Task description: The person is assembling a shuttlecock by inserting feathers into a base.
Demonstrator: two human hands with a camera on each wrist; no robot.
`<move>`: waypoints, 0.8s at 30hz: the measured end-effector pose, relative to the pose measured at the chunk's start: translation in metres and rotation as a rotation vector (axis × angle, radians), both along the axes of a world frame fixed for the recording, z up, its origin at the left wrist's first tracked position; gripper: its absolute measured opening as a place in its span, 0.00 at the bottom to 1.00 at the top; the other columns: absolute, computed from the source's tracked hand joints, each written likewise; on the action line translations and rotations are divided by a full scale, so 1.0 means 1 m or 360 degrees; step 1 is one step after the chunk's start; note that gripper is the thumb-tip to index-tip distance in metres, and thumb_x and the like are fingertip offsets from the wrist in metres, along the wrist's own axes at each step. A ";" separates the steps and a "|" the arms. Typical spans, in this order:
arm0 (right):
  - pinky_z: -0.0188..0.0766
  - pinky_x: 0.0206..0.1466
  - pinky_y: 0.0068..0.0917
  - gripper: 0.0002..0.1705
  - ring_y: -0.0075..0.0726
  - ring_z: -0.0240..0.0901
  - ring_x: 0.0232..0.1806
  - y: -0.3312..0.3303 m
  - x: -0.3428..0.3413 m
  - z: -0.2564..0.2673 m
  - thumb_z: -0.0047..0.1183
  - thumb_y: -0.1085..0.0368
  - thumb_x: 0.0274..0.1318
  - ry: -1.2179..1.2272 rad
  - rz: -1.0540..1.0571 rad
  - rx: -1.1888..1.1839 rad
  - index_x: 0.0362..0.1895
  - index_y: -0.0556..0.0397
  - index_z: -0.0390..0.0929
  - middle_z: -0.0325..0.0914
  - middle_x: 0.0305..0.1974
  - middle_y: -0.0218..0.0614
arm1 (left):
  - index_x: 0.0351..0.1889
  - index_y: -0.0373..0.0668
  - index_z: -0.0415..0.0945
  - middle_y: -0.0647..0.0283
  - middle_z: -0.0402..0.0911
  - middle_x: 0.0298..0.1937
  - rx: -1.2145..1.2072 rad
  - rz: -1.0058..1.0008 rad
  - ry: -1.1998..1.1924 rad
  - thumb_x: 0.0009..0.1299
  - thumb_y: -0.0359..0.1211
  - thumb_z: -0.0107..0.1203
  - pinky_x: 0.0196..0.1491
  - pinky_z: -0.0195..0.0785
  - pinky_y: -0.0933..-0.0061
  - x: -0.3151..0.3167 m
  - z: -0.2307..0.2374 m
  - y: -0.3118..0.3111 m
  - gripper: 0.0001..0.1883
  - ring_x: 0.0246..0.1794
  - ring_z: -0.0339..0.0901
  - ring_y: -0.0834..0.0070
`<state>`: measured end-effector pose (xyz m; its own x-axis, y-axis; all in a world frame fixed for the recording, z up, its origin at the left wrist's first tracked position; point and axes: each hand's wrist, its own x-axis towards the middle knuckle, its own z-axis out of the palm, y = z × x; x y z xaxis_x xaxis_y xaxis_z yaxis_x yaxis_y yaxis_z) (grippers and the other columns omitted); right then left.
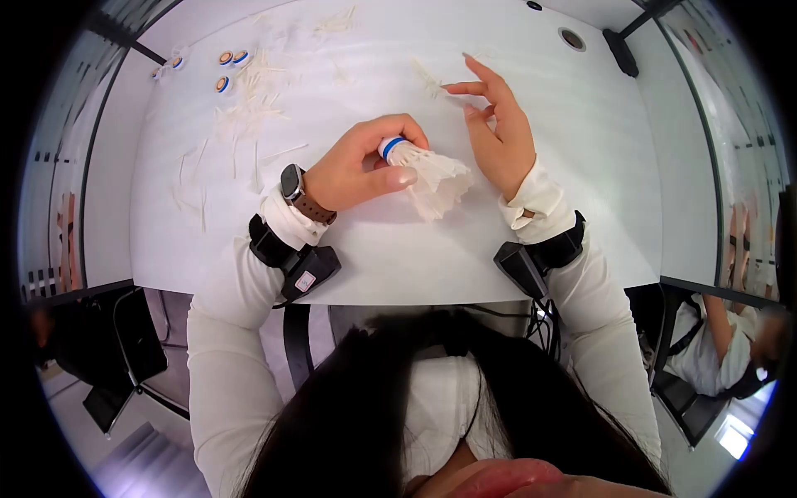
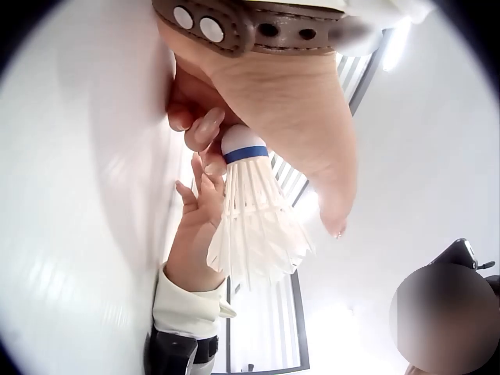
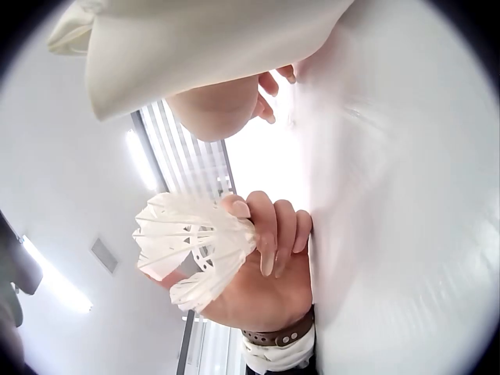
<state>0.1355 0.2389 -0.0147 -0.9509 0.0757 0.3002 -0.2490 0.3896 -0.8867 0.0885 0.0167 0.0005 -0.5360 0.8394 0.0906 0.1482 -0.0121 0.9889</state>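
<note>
My left hand (image 1: 357,170) grips a white feather shuttlecock (image 1: 436,178) by its cork end, which carries a blue band. The skirt points to the right and toward me, above the table. From the left wrist view, the curled fingers are around the cork of the shuttlecock (image 2: 254,223). In the right wrist view, a gap shows in the skirt of the shuttlecock (image 3: 191,246). My right hand (image 1: 502,137) is held apart from it to the right, fingers loosely extended and nothing in them. Beyond its fingertips lie loose feather bits (image 1: 429,80).
Several cork heads with blue bands (image 1: 222,84) stand at the back left of the white table (image 1: 390,266). Loose feather shafts (image 1: 249,104) are scattered around them and nearer my left hand. A round grommet (image 1: 572,39) sits at the back right. Side panels border the table.
</note>
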 end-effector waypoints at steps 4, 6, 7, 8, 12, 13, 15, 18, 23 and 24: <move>0.69 0.57 0.33 0.31 0.41 0.71 0.54 0.000 -0.004 0.001 0.43 0.75 0.60 0.0162 0.0027 0.0280 0.69 0.47 0.64 0.78 0.54 0.36 | 0.37 0.38 0.73 0.70 0.72 0.30 0.0109 -0.0024 0.0087 0.71 0.56 0.51 0.36 0.62 0.79 -0.004 -0.006 -0.001 0.27 0.31 0.68 0.83; 0.65 0.64 0.40 0.30 0.50 0.69 0.61 0.001 -0.003 -0.002 0.44 0.75 0.60 0.0135 0.0164 0.0205 0.67 0.50 0.65 0.77 0.57 0.39 | 0.35 0.38 0.73 0.70 0.72 0.28 0.0077 -0.0052 0.0087 0.72 0.58 0.48 0.34 0.62 0.79 -0.003 -0.006 -0.003 0.28 0.28 0.68 0.83; 0.63 0.66 0.41 0.29 0.51 0.68 0.63 0.002 -0.007 -0.011 0.45 0.75 0.60 0.0212 0.0239 0.0238 0.67 0.51 0.66 0.77 0.57 0.40 | 0.34 0.38 0.73 0.70 0.72 0.27 0.0098 -0.0043 0.0105 0.73 0.59 0.46 0.33 0.62 0.78 -0.002 -0.007 -0.003 0.29 0.27 0.67 0.82; 0.62 0.68 0.42 0.28 0.52 0.66 0.65 0.004 -0.010 -0.016 0.45 0.75 0.59 0.0298 0.0315 0.0274 0.66 0.52 0.66 0.77 0.58 0.41 | 0.33 0.38 0.73 0.70 0.72 0.26 0.0123 -0.0033 0.0133 0.73 0.60 0.44 0.32 0.61 0.78 -0.002 -0.008 -0.002 0.31 0.26 0.67 0.82; 0.41 0.77 0.53 0.26 0.54 0.51 0.76 0.001 -0.007 -0.004 0.44 0.68 0.64 0.0203 0.0505 0.0921 0.67 0.54 0.68 0.73 0.63 0.42 | 0.28 0.38 0.73 0.67 0.73 0.24 0.0115 -0.0013 0.0151 0.74 0.63 0.39 0.31 0.61 0.77 -0.003 -0.009 -0.002 0.35 0.25 0.68 0.80; 0.32 0.79 0.57 0.27 0.53 0.45 0.78 -0.001 -0.006 -0.006 0.45 0.60 0.66 0.0167 0.0533 0.0857 0.68 0.53 0.66 0.69 0.66 0.42 | 0.28 0.38 0.73 0.67 0.73 0.23 0.0098 -0.0019 0.0145 0.74 0.63 0.38 0.32 0.62 0.77 -0.002 -0.005 -0.002 0.35 0.26 0.69 0.79; 0.32 0.79 0.56 0.30 0.52 0.44 0.78 -0.002 -0.002 -0.005 0.47 0.56 0.65 0.0184 0.0478 0.0989 0.68 0.53 0.66 0.67 0.67 0.42 | 0.28 0.38 0.73 0.66 0.73 0.24 0.0081 -0.0016 0.0164 0.74 0.63 0.38 0.32 0.62 0.77 -0.001 -0.007 -0.003 0.35 0.26 0.69 0.79; 0.31 0.78 0.58 0.37 0.54 0.42 0.78 -0.001 -0.003 -0.004 0.52 0.46 0.62 0.0232 0.0396 0.1134 0.67 0.56 0.67 0.63 0.70 0.43 | 0.30 0.38 0.74 0.66 0.73 0.25 0.0163 0.0006 0.0265 0.75 0.61 0.38 0.32 0.62 0.76 -0.006 -0.010 0.000 0.33 0.26 0.68 0.79; 0.30 0.78 0.59 0.41 0.62 0.39 0.78 -0.001 0.000 -0.008 0.53 0.42 0.60 0.0250 0.0176 0.1291 0.66 0.60 0.67 0.60 0.71 0.51 | 0.33 0.37 0.74 0.67 0.73 0.28 -0.0062 0.0060 0.0176 0.72 0.62 0.40 0.35 0.62 0.78 -0.001 -0.009 -0.002 0.33 0.28 0.67 0.80; 0.29 0.78 0.59 0.41 0.62 0.38 0.78 0.000 -0.002 -0.010 0.52 0.42 0.61 0.0246 0.0112 0.1306 0.66 0.61 0.67 0.60 0.71 0.53 | 0.33 0.37 0.73 0.68 0.73 0.29 -0.0136 0.0075 0.0163 0.71 0.66 0.39 0.36 0.62 0.79 -0.002 -0.006 -0.001 0.37 0.29 0.68 0.80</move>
<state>0.1330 0.2386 -0.0244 -0.8889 -0.2816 0.3614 -0.3921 0.8756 -0.2821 0.0869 0.0155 -0.0059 -0.5668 0.8203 0.0761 0.2470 0.0810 0.9656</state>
